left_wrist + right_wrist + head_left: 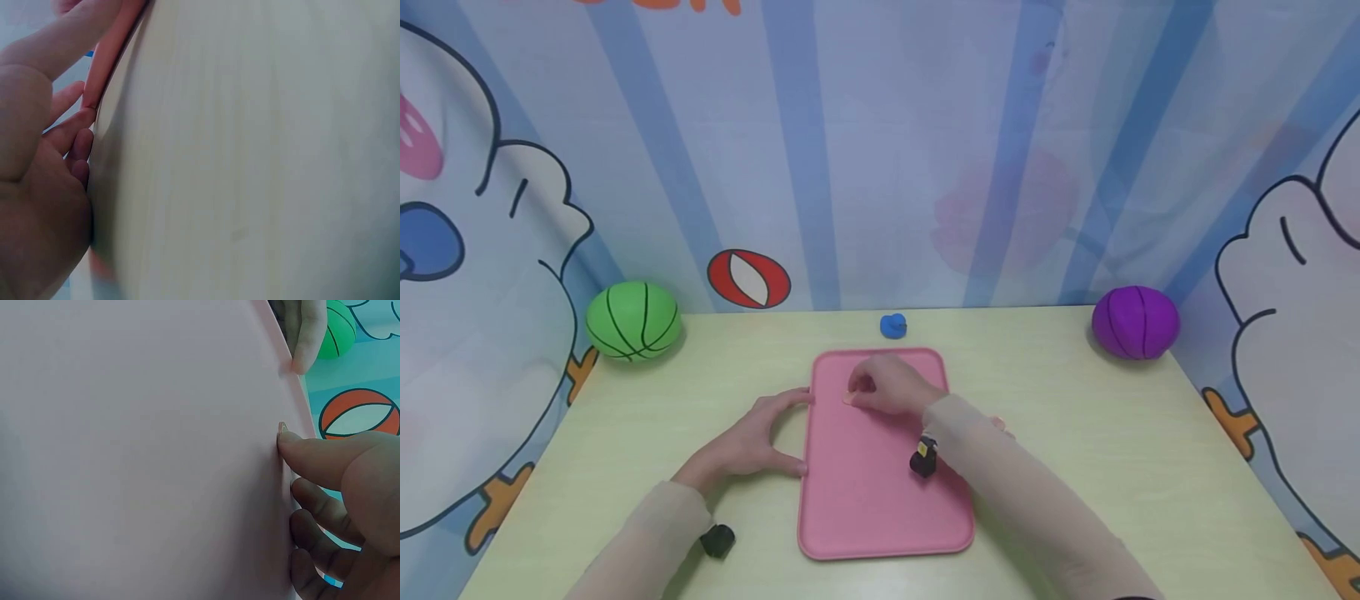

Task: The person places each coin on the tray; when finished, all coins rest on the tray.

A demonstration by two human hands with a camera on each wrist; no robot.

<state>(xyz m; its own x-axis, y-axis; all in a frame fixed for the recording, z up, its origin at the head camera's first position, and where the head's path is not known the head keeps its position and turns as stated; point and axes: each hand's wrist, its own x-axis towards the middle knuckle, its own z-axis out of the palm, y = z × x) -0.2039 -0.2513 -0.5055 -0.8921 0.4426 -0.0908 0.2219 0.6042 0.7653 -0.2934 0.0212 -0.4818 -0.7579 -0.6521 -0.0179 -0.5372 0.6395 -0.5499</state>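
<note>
A pink rectangular tray (880, 500) lies on the table in the head view. My left hand (748, 437) touches its left rim with thumb and a finger spread apart; the left wrist view shows the fingers against the tray's side. Over the tray's upper left part, my right hand (891, 385) pinches a small pale-orange piece (847, 397) between thumb and finger. In the right wrist view only a thin tan edge of that piece (282, 427) shows beyond the thumb, close to the tray surface, so its kind is unclear.
Behind the tray sits a small blue object (892, 326). A green ball (634, 321) stands at the back left, a purple ball (1136, 322) at the back right. Another small orange-pink thing (1000, 424) is partly hidden by my right forearm. A printed cloth hangs behind the table.
</note>
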